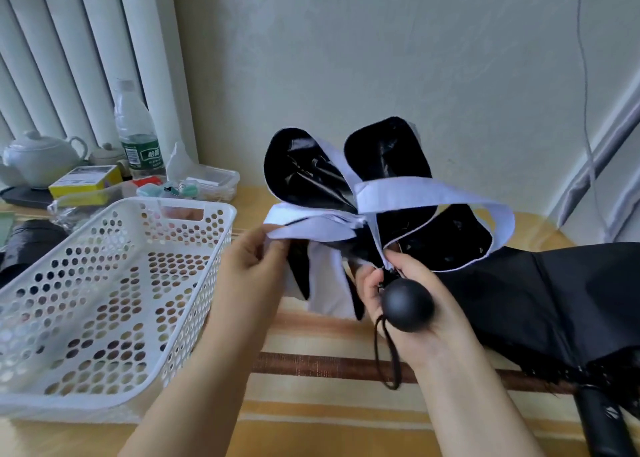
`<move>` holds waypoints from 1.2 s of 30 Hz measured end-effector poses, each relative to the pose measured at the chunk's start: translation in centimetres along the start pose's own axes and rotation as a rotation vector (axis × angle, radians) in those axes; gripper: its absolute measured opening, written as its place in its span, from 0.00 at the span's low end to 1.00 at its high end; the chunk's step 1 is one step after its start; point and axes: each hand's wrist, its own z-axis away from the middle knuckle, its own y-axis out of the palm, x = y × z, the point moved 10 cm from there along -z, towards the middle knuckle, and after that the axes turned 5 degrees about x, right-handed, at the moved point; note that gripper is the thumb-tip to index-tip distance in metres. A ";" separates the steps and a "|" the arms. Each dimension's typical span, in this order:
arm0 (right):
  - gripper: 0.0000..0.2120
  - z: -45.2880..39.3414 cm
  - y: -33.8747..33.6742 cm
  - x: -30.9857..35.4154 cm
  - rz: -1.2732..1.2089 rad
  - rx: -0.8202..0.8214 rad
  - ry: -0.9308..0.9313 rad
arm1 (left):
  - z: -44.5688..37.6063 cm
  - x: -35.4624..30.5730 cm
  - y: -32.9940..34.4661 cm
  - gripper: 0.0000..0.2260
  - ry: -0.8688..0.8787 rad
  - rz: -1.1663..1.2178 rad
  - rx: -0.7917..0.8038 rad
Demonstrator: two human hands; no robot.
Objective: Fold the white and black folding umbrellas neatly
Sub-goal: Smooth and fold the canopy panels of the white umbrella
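White umbrella (367,221), white outside and black-lined, is held up in the air over the middle of the desk (311,339), collapsed but with its panels billowing loose in several open loops. Right hand (408,304) has its fingers curled round the shaft just above the round black handle (408,305), whose wrist cord (384,352) dangles below. Left hand (252,259) pinches the edge of one white panel between thumb and fingers, drawing it outward. Black umbrella (540,304) lies unfolded and slack along the right edge of the desk, touching the right wrist, untouched for now. A white perforated basket (214,245) sits at the left edge, with a teapot (41,155) and water bottle (136,134) in the far left corner.

The step in hand looks like straightening the white canopy's flaps one by one. Next likely calls for laying each flap flat in the same direction around the shaft, then wrapping them tight and fastening the strap, before turning to the black one
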 end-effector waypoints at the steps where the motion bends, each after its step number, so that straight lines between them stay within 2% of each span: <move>1: 0.08 0.0 -0.3 0.1 0.001 -0.018 0.006 | -0.2 0.2 -0.6 0.12 -0.014 0.028 -0.019; 5: 0.16 -0.1 0.0 -0.6 0.064 0.031 0.027 | -0.5 0.4 0.1 0.14 -0.056 0.072 0.065; 7: 0.19 0.0 0.4 -1.0 0.043 0.055 0.027 | -0.3 0.2 1.0 0.16 -0.049 -0.014 0.115; 10: 0.04 0.1 -0.1 -0.5 0.085 -0.007 -0.016 | 0.2 -2.5 1.0 0.18 0.208 -0.386 0.079; 11: 0.03 0.1 0.0 -0.5 0.117 0.000 -0.004 | 0.6 -3.7 1.1 0.19 0.329 -0.482 0.054; 13: 0.08 0.0 -0.6 0.0 0.249 -0.021 -0.009 | 1.6 -5.3 2.1 0.18 0.519 -0.578 0.073; 15: 0.10 0.1 -0.7 0.2 0.304 -0.030 -0.027 | 2.1 -6.2 2.9 0.16 0.602 -0.604 0.102; 17: 0.05 0.3 0.2 -0.3 0.248 0.039 -0.011 | 2.3 -6.4 3.5 0.14 0.616 -0.591 0.150; 20: 0.10 0.2 0.9 -0.7 0.340 0.093 -0.014 | 2.4 -6.1 4.0 0.13 0.554 -0.567 0.212; 23: 0.09 0.1 0.5 -0.4 0.431 0.043 -0.060 | 2.6 -6.0 4.7 0.17 0.462 -0.511 0.246; 25: 0.09 -0.1 -0.3 -0.1 0.492 -0.031 -0.083 | 2.8 -5.9 5.6 0.17 0.453 -0.625 0.258; 27: 0.10 -0.4 -1.0 0.0 0.509 -0.072 -0.108 | 3.1 -6.8 5.4 0.11 0.507 -0.686 0.184; 30: 0.11 -0.2 -1.7 0.4 0.516 -0.151 -0.129 | 2.4 -10.9 3.4 0.08 0.551 -0.623 0.057; 34: 0.09 0.6 -1.5 0.3 0.573 -0.168 -0.112 | -1.7 -20.7 2.4 0.12 0.848 -0.866 -0.224; 35: 0.10 0.8 -1.3 0.2 0.581 -0.169 -0.103 | -4.4 -21.3 3.3 0.11 0.827 -1.015 -0.182; 36: 0.11 0.9 -1.2 0.2 0.587 -0.160 -0.094 | -7.6 -20.4 4.7 0.10 0.727 -1.184 -0.047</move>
